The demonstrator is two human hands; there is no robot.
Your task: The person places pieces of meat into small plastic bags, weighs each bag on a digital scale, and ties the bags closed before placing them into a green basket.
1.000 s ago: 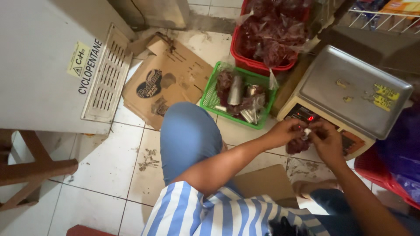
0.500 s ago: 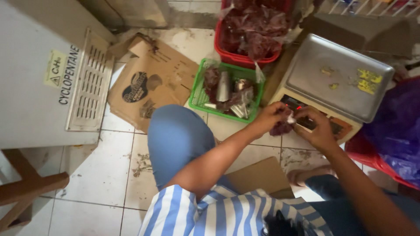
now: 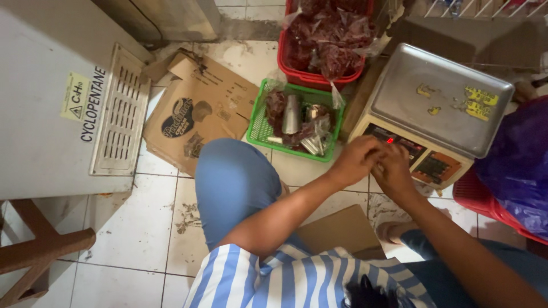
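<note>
My left hand (image 3: 355, 161) and my right hand (image 3: 394, 170) are pressed together, fingers curled, just in front of the control panel of a digital scale (image 3: 439, 97) with a bare steel pan. They close on a small dark red packet, which the fingers almost wholly hide. To the left of the hands, a green basket (image 3: 260, 122) holds dark red packets and metal pieces. Behind it stands a red basket (image 3: 297, 74) heaped with plastic bags of dark red contents.
A white appliance (image 3: 51, 114) with a vent grille fills the left. Flattened cardboard (image 3: 200, 108) lies on the dirty tiled floor beside it. A purple plastic bag (image 3: 514, 165) sits in a red crate (image 3: 479, 197) at right. A wooden stool (image 3: 34, 251) is at bottom left.
The view has shifted, so the scale and baskets sit lower in frame. My hands have closed tighter together, and the dark red packet seen between them earlier is now mostly covered.
</note>
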